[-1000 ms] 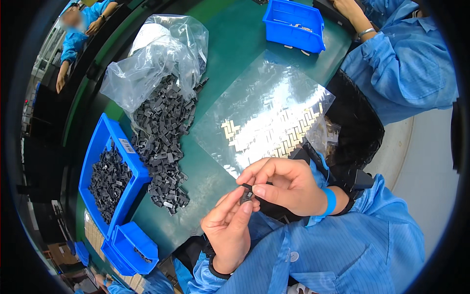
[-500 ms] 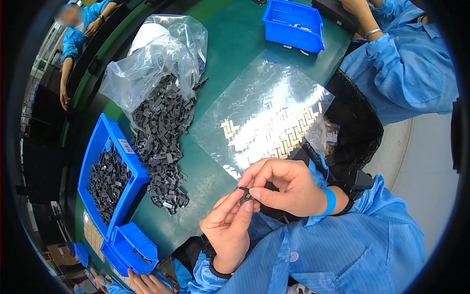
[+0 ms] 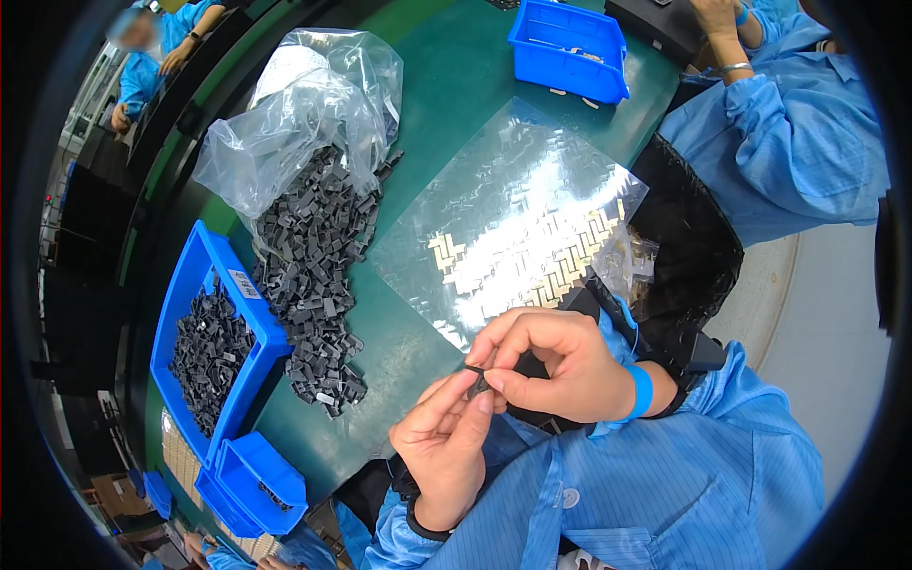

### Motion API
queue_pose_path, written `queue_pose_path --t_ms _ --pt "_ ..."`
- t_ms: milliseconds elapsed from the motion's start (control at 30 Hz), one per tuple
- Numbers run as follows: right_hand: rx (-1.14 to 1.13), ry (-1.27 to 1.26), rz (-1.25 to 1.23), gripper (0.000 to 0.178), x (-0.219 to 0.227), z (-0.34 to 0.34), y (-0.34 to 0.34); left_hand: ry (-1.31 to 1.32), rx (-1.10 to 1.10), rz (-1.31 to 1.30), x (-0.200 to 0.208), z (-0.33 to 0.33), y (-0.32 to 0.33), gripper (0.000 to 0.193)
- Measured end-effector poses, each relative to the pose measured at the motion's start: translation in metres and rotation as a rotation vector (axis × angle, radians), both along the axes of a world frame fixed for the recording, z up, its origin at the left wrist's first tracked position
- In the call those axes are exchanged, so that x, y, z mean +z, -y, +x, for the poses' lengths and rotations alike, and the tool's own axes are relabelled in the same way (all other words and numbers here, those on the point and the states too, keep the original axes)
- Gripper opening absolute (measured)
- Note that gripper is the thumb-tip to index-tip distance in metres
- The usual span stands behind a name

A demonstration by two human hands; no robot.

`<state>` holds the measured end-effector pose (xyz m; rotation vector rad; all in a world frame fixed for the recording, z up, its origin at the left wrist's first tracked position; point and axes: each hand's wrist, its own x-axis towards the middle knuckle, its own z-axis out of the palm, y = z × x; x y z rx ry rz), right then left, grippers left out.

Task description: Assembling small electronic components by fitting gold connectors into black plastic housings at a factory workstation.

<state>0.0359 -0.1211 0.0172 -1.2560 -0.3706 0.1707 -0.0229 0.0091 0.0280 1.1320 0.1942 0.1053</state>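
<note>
Between my two hands, over the table's near edge, is a small black plastic part. My left hand pinches it from below and left with thumb and forefinger. My right hand grips its upper right side with thumb and fingertips, partly hiding it. Just beyond my hands lies a clear plastic sheet with rows of small gold-coloured metal pieces on it. To the left, a heap of similar black parts spills from a clear plastic bag.
A large blue bin at the left holds more black parts, with a smaller blue bin below it. Another blue bin stands at the far side. Co-workers in blue sit at the upper right and stand at the upper left.
My fingers have shifted slightly around the black part, covering more of it. A co-worker's hand at the lower left has drawn back from the small bin; the upper-left co-worker's arm has bent upward.
</note>
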Motion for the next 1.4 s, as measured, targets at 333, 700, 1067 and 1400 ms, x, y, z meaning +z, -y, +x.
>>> queue_pose_path --t_ms 333,700,1067,1400 --pt "-0.024 0.03 -0.008 0.007 0.001 -0.002 -0.003 -0.018 0.022 -0.058 -0.001 0.0 0.0 0.021" --pt "0.064 0.096 -0.064 0.01 -0.003 0.004 0.003 -0.052 0.038 -0.085 0.002 0.002 0.002 0.027" --pt "0.472 -0.026 -0.037 0.014 -0.002 0.025 0.015 0.113 -0.082 0.11 0.002 -0.001 -0.01 0.038" --pt "0.735 -0.423 0.043 0.006 0.002 0.026 0.012 0.12 -0.276 0.444 0.007 0.006 -0.022 0.048"
